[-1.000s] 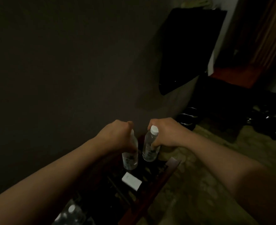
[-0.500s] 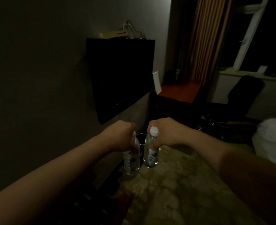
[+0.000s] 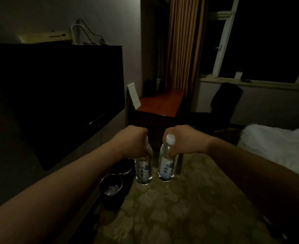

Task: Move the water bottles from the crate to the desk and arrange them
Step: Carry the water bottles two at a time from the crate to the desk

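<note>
Left grip: the left hand (image 3: 132, 140) is clamped around the neck and shoulder of the left bottle (image 3: 143, 170), which hangs upright in the air above the carpet.
Right grip: the right hand (image 3: 185, 140) is curled around the top of the right bottle (image 3: 166, 164), just under its white cap (image 3: 170, 138); this one also hangs upright, just beside the other without clearly touching it.
Destination: the bench (image 3: 160, 104) stands well ahead, in the corner by the curtain (image 3: 183, 41).
Risk, slip: both holds sit high on the bottles, so I judge a swing while walking could work one loose.
Risk, floor: two dark bins (image 3: 112, 192) sit low on the left, near the walking path; a foot could catch them in this dim light.
Risk, placing: a white card (image 3: 134, 95) leans at the bench edge and could be knocked over.
Change: the view has lifted since a second ago; the crate is gone from sight, the bench and a bed (image 3: 278, 147) now show, and both holds are unchanged.
</note>
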